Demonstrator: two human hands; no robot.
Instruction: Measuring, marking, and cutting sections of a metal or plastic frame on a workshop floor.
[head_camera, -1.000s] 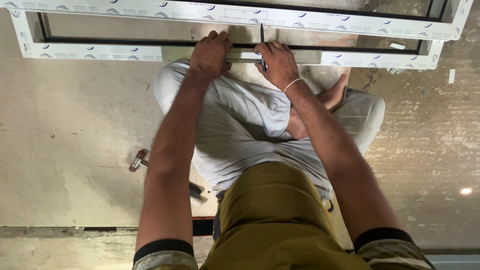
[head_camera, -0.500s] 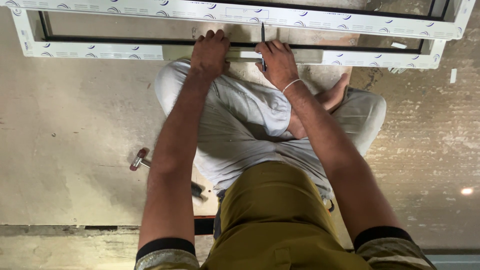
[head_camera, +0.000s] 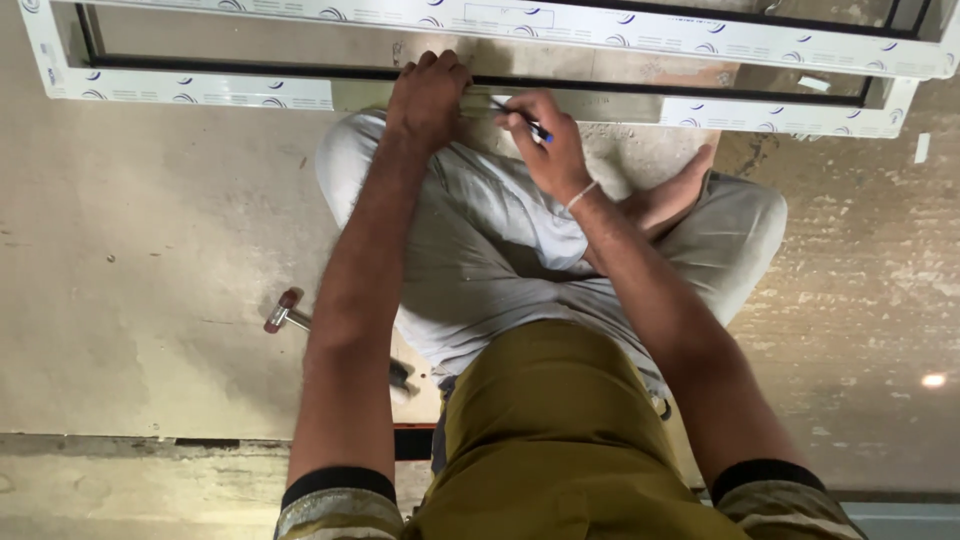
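I sit cross-legged on a concrete floor in front of a white window frame (head_camera: 200, 90) that lies flat. My left hand (head_camera: 428, 95) presses down on the frame's near rail, on a bare greyish strip (head_camera: 600, 105) where the protective film is gone. My right hand (head_camera: 545, 140) holds a dark pen (head_camera: 522, 118) with a blue end, its tip against that same strip just right of my left hand. A thin band circles my right wrist.
A small hammer (head_camera: 285, 315) with a red-tipped head lies on the floor to the left of my knee. My bare foot (head_camera: 680, 190) rests under the frame's right part. A step edge (head_camera: 150, 440) runs along the bottom left. The frame's far rail (head_camera: 600, 25) spans the top.
My right hand has tilted the pen from upright to slanting along the rail and shifted slightly left toward my left hand. My left hand stays pressed in place.
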